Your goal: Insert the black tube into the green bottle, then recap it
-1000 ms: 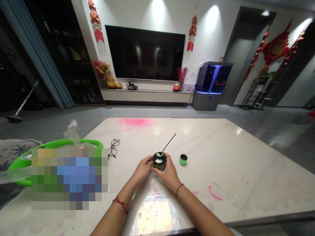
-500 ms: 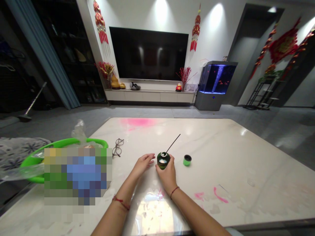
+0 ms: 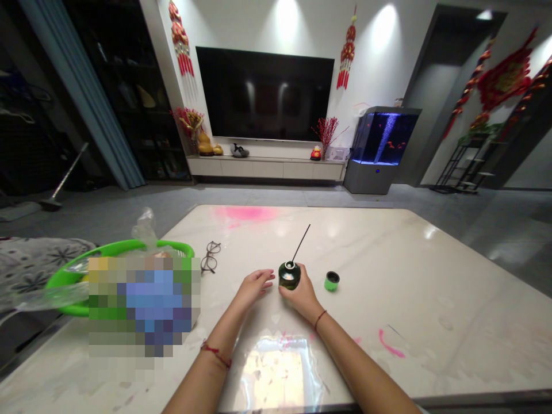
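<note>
A small dark green glass bottle (image 3: 288,277) with a pale ring at its mouth stands near the middle of the table. One thin black stick (image 3: 302,241) leans out of its opening to the upper right. Wrapped round the bottle's right side and front is my right hand (image 3: 305,292). My left hand (image 3: 257,284) is just left of the bottle, apart from it, fingers extended and holding nothing. To the right of the bottle, a green cap with a black inside (image 3: 332,281) sits with its hollow upward.
Folded-out eyeglasses (image 3: 210,257) lie left of my hands on the pale marble-look table (image 3: 388,259). A green basket (image 3: 69,276) with plastic bags is at the left, partly pixelated. Pink stains mark the tabletop. Beyond are a television (image 3: 267,92) and a fish tank (image 3: 382,138).
The stick has swung to a steeper angle, and the bottle sits slightly farther up in the view. My right hand still grips the bottle; my left hand stays nearly the same.
</note>
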Demonstrator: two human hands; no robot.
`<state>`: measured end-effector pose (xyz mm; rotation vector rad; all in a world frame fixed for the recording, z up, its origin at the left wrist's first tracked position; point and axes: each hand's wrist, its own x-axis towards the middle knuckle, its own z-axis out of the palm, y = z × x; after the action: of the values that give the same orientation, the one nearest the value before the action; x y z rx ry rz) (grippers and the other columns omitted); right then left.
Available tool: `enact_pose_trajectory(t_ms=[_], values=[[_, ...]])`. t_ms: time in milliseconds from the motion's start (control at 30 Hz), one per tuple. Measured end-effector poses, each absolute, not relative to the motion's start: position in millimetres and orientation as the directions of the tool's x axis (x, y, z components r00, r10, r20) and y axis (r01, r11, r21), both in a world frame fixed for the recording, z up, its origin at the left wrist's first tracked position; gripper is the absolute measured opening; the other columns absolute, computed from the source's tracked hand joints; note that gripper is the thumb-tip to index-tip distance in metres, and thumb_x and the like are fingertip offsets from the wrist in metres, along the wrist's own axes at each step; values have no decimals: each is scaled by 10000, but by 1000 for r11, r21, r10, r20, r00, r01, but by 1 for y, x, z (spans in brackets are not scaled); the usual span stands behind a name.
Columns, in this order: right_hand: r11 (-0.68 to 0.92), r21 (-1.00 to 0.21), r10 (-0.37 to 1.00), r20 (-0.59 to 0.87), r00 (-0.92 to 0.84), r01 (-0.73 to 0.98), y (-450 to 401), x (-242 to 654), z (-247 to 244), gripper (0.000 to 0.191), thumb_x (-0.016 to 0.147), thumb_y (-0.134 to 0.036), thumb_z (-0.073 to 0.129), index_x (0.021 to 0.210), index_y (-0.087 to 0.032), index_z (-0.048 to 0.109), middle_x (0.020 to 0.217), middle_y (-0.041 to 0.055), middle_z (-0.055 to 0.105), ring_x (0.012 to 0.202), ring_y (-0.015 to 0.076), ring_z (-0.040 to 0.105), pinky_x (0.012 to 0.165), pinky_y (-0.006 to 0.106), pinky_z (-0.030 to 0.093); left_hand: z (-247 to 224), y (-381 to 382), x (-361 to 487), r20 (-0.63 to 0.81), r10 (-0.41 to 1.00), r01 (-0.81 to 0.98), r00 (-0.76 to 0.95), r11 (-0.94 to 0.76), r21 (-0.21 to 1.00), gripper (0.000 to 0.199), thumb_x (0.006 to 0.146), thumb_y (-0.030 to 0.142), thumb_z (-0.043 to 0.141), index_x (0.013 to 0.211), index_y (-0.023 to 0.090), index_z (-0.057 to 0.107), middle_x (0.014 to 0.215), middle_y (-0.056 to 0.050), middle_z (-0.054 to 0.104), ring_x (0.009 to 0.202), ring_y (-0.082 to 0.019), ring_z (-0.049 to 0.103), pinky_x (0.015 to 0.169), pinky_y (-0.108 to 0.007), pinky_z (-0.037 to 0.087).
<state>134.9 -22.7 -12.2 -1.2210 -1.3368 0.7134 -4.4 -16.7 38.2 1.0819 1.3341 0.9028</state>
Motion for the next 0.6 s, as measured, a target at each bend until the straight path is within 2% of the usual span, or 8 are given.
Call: enact_pose_trajectory(t_ms=[300, 467, 600], values=[[304, -928, 945, 322, 54, 214, -16, 148, -13, 548, 566, -212, 649, 1066, -174, 427, 985, 55, 588, 908, 183, 577, 847, 329, 446, 31, -12, -5, -320, 947, 59, 32, 318, 946, 395, 662, 426, 597, 948, 153, 622, 1076, -138, 637, 946, -221, 606, 809, -321, 415], [309, -929, 934, 337, 117, 205, -15, 148, -16, 693, 555, -250, 685, 1174, -186, 381, 1147, 84, 527, 1055, 201, 522, 945, 356, 389, 25, -10, -6, -355, 935, 43, 4, 355, 934, 391, 669, 412, 593, 955, 147, 617, 1069, -134, 640, 900, -196, 618, 773, -295, 425], [244, -924, 922, 315, 225, 294, -17, 141, -22, 753, 546, -283, 703, 1199, -170, 345, 1159, 111, 488, 1078, 225, 496, 958, 371, 376, 27, -11, -4, -336, 942, 47, 21, 334, 941, 387, 692, 406, 569, 973, 144, 615, 1076, -131, 637, 895, -196, 616, 757, -292, 421]])
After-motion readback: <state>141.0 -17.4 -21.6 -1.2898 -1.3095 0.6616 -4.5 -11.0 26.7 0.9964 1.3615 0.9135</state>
